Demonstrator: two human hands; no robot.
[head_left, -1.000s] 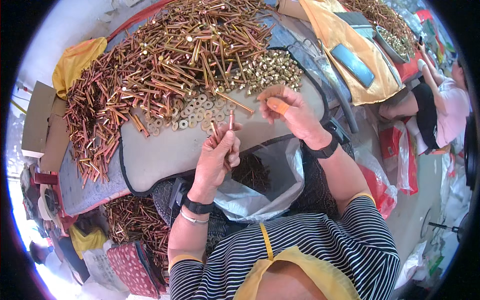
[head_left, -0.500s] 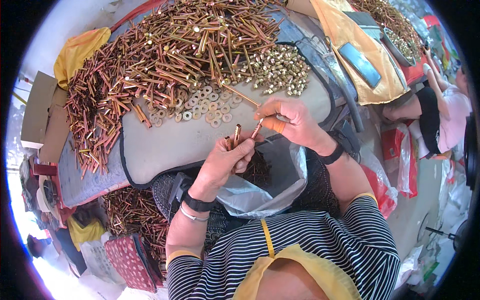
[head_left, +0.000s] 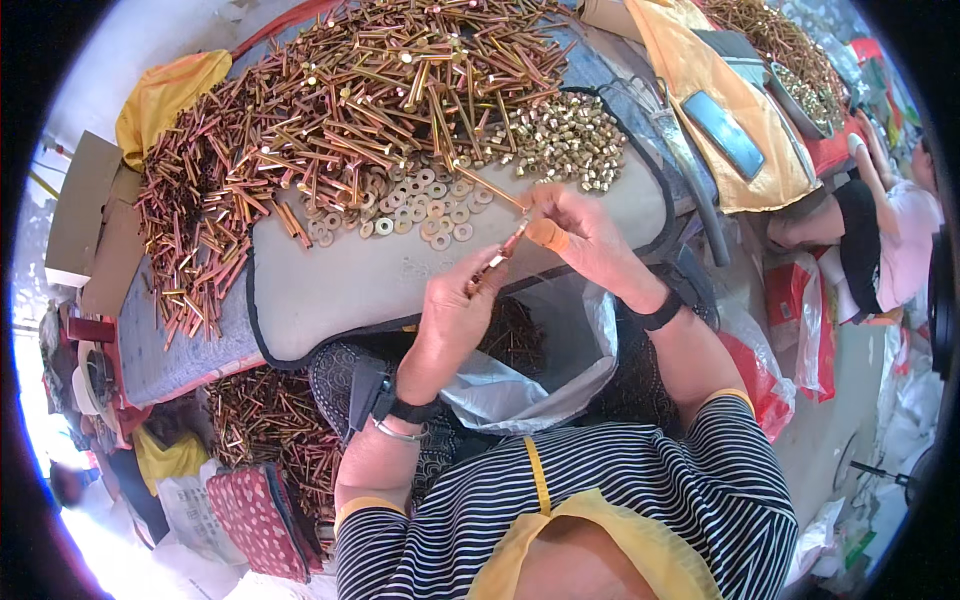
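My left hand (head_left: pixel 455 310) is closed around copper-coloured metal sleeves, and the upper end of one sleeve (head_left: pixel 512 243) points at my right hand. My right hand (head_left: pixel 580 235) is pinched just above that end, with orange tape around a digit. What its fingertips hold is too small to make out. A long brass-coloured bolt (head_left: pixel 490 187) reaches from the pile to the right fingertips; whether they touch it I cannot tell. Flat washers (head_left: pixel 440 225) lie in front of my hands on the grey mat (head_left: pixel 340 290). Small cone-shaped nuts (head_left: pixel 570 140) are heaped to their right.
A large pile of bolts (head_left: pixel 340 110) covers the far and left table. An open white sack (head_left: pixel 540 405) sits at my lap. On the right, a phone (head_left: pixel 723 133) lies on orange cloth (head_left: pixel 775 190); beyond, another person (head_left: pixel 890 230) sits. More metal parts (head_left: pixel 270 430) are heaped at lower left.
My left hand has turned, and the sleeves that stuck up from it are now mostly hidden in its fingers. The right hand stays pinched close to it. The whole view has shifted slightly.
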